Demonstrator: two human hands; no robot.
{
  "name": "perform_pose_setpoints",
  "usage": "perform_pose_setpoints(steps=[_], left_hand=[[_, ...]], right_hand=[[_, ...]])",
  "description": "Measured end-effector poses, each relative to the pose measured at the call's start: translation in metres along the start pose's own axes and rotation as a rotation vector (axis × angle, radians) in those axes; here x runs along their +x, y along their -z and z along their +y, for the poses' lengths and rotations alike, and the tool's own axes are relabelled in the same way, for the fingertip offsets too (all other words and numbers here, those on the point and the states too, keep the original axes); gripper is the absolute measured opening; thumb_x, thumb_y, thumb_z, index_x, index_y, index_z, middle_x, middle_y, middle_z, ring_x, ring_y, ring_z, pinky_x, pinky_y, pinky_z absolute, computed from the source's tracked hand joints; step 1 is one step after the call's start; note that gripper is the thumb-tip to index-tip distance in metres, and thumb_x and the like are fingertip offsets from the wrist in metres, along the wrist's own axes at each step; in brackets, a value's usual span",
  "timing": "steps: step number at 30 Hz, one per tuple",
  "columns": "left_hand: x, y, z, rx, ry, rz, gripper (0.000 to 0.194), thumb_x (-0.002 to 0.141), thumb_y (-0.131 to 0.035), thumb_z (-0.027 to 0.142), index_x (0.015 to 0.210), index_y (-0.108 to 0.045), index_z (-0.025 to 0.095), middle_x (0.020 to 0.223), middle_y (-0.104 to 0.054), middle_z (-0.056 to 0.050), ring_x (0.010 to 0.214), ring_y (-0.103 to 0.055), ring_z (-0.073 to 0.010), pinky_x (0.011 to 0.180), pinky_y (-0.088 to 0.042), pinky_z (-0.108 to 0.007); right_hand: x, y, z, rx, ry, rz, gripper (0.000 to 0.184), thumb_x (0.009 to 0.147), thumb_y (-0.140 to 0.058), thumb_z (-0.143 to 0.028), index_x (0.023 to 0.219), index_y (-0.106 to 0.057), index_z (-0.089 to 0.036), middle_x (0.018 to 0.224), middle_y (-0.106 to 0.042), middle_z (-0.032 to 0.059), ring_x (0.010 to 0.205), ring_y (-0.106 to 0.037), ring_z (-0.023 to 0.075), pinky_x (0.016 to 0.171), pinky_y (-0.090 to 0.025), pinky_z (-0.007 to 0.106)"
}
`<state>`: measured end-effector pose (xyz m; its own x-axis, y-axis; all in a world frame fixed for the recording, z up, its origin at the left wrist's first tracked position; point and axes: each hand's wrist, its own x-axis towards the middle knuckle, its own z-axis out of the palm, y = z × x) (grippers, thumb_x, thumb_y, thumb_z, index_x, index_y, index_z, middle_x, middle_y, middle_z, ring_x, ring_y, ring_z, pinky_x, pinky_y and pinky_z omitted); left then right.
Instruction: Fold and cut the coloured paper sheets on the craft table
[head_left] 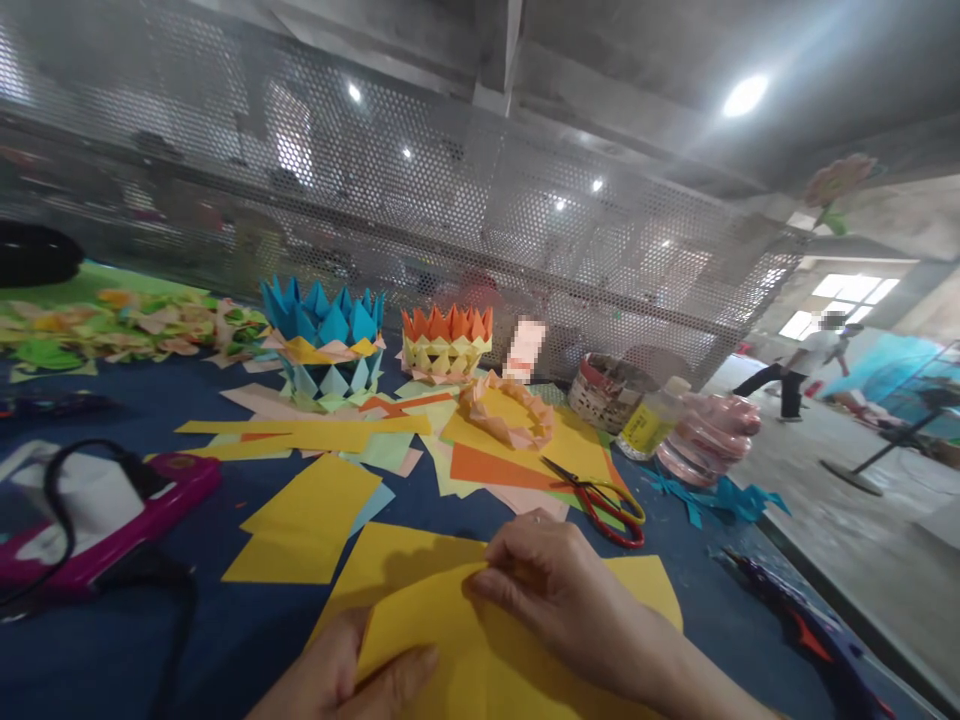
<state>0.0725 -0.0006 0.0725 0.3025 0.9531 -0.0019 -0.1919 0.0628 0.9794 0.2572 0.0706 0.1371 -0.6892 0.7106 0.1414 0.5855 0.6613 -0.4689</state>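
A sheet of yellow paper is held up at the table's front, its upper edge bent toward me. My left hand grips its left edge, thumb on top and fingers behind. My right hand pinches the upper edge between thumb and curled fingers. Under it lies another yellow sheet. Just beyond my right hand rest scissors with red and yellow handles, blades apart, partly on orange paper. A ring of folded peach paper lies behind them.
Folded-paper crowns, one blue and one orange and cream, stand at the back. A magenta power strip with cables is at left. A glue bottle and a glue gun are at right. A person walks beyond the table.
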Motion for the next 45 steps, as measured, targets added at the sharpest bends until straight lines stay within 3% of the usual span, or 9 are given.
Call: perform_pose_setpoints(steps=[6, 11, 17, 22, 25, 29, 36, 41, 45], left_hand=[[-0.004, 0.003, 0.004, -0.062, 0.149, -0.028, 0.054, 0.081, -0.061, 0.06, 0.129, -0.053, 0.038, 0.137, -0.056, 0.001, 0.138, -0.032, -0.0301, 0.114, -0.028, -0.047], [-0.001, 0.004, 0.006, -0.004, 0.073, -0.021, 0.053, 0.083, -0.055, 0.061, 0.131, -0.05, 0.038, 0.137, -0.056, -0.001, 0.13, -0.047, -0.029, 0.11, -0.038, -0.043], [-0.002, 0.008, 0.002, -0.06, 0.16, -0.042, 0.053, 0.082, -0.062, 0.055, 0.131, -0.051, 0.037, 0.14, -0.054, 0.0, 0.137, -0.035, -0.0276, 0.117, -0.015, -0.048], [-0.003, 0.004, 0.001, -0.186, 0.153, 0.001, 0.046, 0.078, -0.069, 0.053, 0.121, -0.058, 0.042, 0.13, -0.062, 0.005, 0.121, -0.055, -0.0241, 0.105, -0.042, -0.037], [-0.004, 0.003, 0.001, -0.204, 0.158, -0.002, 0.045, 0.077, -0.07, 0.054, 0.119, -0.061, 0.041, 0.122, -0.068, 0.004, 0.114, -0.06, -0.0231, 0.097, -0.047, -0.033], [-0.004, 0.005, -0.002, -0.22, 0.158, 0.017, 0.041, 0.077, -0.071, 0.051, 0.116, -0.062, 0.044, 0.116, -0.07, 0.006, 0.11, -0.061, -0.0233, 0.095, -0.049, -0.035], [-0.004, 0.004, 0.0, -0.134, 0.202, 0.045, 0.051, 0.075, -0.069, 0.057, 0.123, -0.058, 0.04, 0.126, -0.065, 0.004, 0.118, -0.057, -0.0263, 0.101, -0.046, -0.038], [-0.004, -0.001, 0.005, -0.061, 0.092, 0.019, 0.047, 0.083, -0.06, 0.057, 0.127, -0.054, 0.04, 0.132, -0.06, 0.003, 0.121, -0.056, -0.0256, 0.1, -0.048, -0.035], [-0.004, -0.002, 0.006, -0.042, 0.095, -0.002, 0.05, 0.082, -0.06, 0.058, 0.128, -0.054, 0.039, 0.134, -0.059, 0.002, 0.123, -0.054, -0.0257, 0.101, -0.047, -0.034]], right_hand=[[-0.002, -0.001, 0.002, -0.007, -0.041, -0.017, 0.02, 0.09, -0.062, -0.031, 0.075, -0.064, -0.018, 0.071, -0.063, -0.0014, 0.07, -0.053, 0.013, 0.066, -0.038, 0.025], [-0.004, 0.0, 0.003, 0.02, -0.071, -0.017, 0.02, 0.088, -0.064, -0.037, 0.077, -0.063, -0.02, 0.073, -0.063, -0.0023, 0.07, -0.054, 0.0128, 0.065, -0.038, 0.024], [-0.006, -0.001, 0.002, 0.052, -0.057, 0.029, 0.01, 0.083, -0.068, -0.03, 0.085, -0.064, -0.021, 0.079, -0.065, -0.0032, 0.072, -0.055, 0.0121, 0.067, -0.04, 0.022], [-0.005, 0.0, -0.001, 0.029, -0.075, -0.006, 0.01, 0.084, -0.066, -0.029, 0.079, -0.064, -0.02, 0.067, -0.058, -0.0048, 0.063, -0.05, 0.01, 0.059, -0.037, 0.02], [-0.005, 0.001, -0.001, 0.042, -0.084, -0.014, 0.013, 0.085, -0.066, -0.03, 0.078, -0.063, -0.02, 0.065, -0.055, -0.0052, 0.062, -0.049, 0.0096, 0.058, -0.037, 0.019], [-0.004, 0.001, -0.001, 0.053, -0.089, -0.029, 0.013, 0.086, -0.064, -0.029, 0.078, -0.064, -0.019, 0.066, -0.056, -0.005, 0.062, -0.048, 0.0091, 0.058, -0.036, 0.019], [-0.003, 0.001, 0.001, 0.061, -0.107, -0.053, 0.018, 0.088, -0.063, -0.032, 0.075, -0.061, -0.019, 0.067, -0.057, -0.0048, 0.063, -0.048, 0.0094, 0.059, -0.035, 0.02], [-0.004, 0.0, 0.002, 0.069, -0.113, -0.048, 0.015, 0.088, -0.062, -0.032, 0.079, -0.063, -0.02, 0.072, -0.063, -0.003, 0.067, -0.052, 0.011, 0.061, -0.038, 0.021], [-0.004, 0.001, 0.001, 0.066, -0.112, -0.04, 0.016, 0.087, -0.063, -0.031, 0.076, -0.062, -0.02, 0.067, -0.059, -0.0045, 0.064, -0.05, 0.0097, 0.06, -0.036, 0.02]])
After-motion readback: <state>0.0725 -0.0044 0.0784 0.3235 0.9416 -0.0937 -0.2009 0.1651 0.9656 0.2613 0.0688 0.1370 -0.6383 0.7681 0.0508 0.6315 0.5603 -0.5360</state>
